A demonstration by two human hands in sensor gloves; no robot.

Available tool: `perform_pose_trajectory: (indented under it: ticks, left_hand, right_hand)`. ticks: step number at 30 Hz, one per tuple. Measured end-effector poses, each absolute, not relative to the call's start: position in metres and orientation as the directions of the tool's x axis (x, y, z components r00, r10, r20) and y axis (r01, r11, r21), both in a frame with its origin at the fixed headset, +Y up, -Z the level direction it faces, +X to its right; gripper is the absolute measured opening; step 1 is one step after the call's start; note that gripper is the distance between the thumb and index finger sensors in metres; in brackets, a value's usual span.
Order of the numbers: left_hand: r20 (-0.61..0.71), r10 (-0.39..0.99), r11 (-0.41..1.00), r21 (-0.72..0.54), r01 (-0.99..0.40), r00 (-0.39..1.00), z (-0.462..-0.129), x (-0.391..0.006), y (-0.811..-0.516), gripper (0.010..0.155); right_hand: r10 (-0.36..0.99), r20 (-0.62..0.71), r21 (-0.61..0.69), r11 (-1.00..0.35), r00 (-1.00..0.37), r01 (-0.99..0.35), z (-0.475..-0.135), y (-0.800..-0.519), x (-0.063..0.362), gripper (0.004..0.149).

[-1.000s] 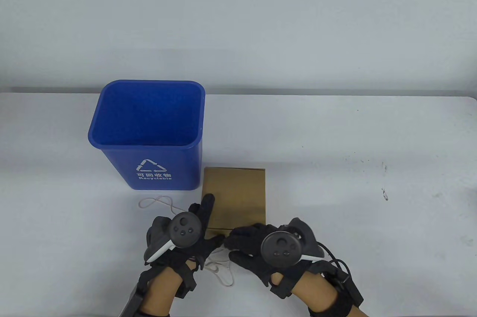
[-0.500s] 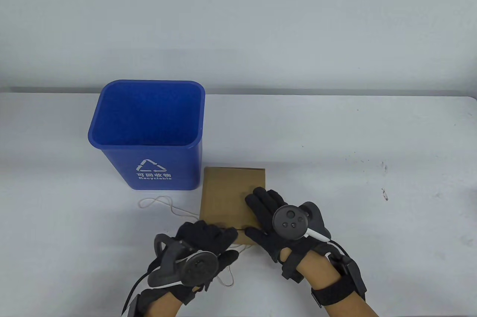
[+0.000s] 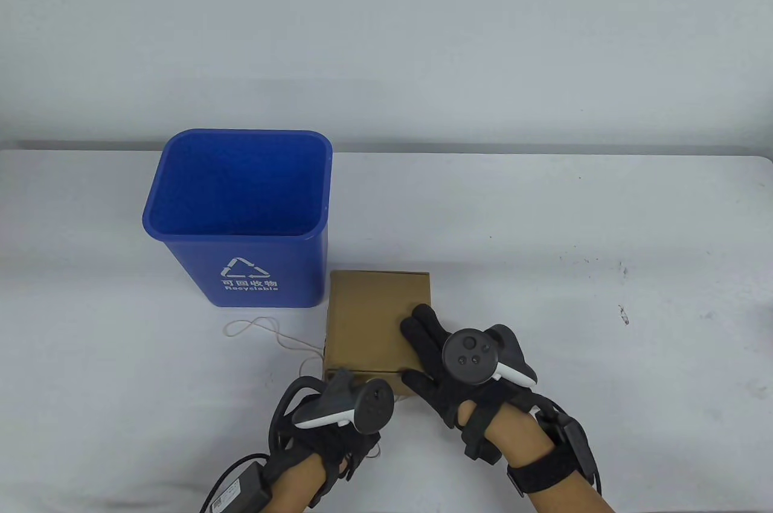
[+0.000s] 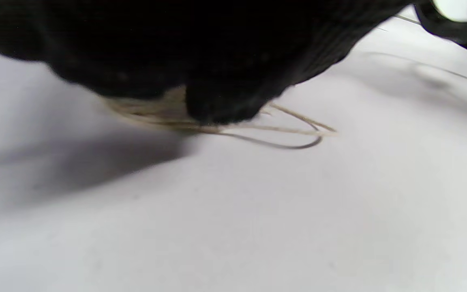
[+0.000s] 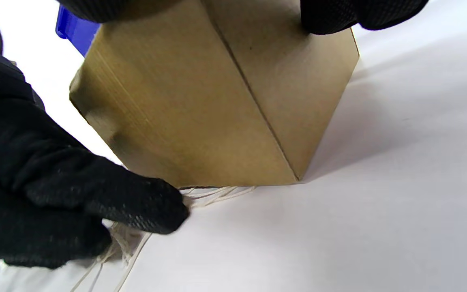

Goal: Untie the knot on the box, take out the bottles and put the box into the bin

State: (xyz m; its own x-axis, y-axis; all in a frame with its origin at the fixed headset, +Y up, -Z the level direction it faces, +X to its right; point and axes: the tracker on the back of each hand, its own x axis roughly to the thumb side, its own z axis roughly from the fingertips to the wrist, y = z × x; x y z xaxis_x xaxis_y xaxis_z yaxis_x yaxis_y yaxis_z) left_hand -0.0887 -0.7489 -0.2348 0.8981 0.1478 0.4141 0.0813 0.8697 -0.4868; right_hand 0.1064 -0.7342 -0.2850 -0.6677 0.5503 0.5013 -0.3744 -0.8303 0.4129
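Box [image 3: 371, 323] sits on the table [image 3: 604, 320] just right of the blue bin [image 3: 238, 217], near my edge. My right hand [image 3: 450, 356] lies flat on the lid, fingers straight, pressing down, thumb at the near right corner. My left hand [image 3: 335, 410] is at the near left corner, fingers curled and pinching the twine [image 5: 213, 194] at the box's base. Judgement: thin cardboard, light shell, bottles inside add weight and may shift or clink, so hold it by the lid and opposite walls, don't squeeze the faces. Twine is thin, limp, snags easily; pinch it close to the box. Table view shows layout and a loose loop [image 3: 253, 329] left of the box, but the tracker hides the pinch. Right wrist view shows it. Left wrist view is mostly black glove, only strands on the table.
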Motion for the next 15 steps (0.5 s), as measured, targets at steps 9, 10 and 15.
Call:
perform_pose_trajectory:
  ticks: [9, 10, 15]
  left_hand:
    - [0.210, 0.162, 0.845, -0.534, -0.026, 0.964, -0.247, -0.125, -0.749, 0.052]
    - [0.198, 0.141, 0.849, -0.528, -0.016, 0.970, -0.249, -0.128, -0.748, 0.052]
    - [0.116, 0.145, 0.833, -0.551, -0.057, 0.983, -0.255, -0.142, -0.748, 0.054]
  right_hand:
    - [0.576, 0.489, 0.420, -0.814, -0.655, -0.402, -0.288, -0.736, 0.111, 0.078]
    - [0.575, 0.488, 0.412, -0.815, -0.657, -0.407, -0.289, -0.736, 0.113, 0.078]
    - [0.591, 0.495, 0.409, -0.805, -0.636, -0.430, -0.290, -0.737, 0.123, 0.079]
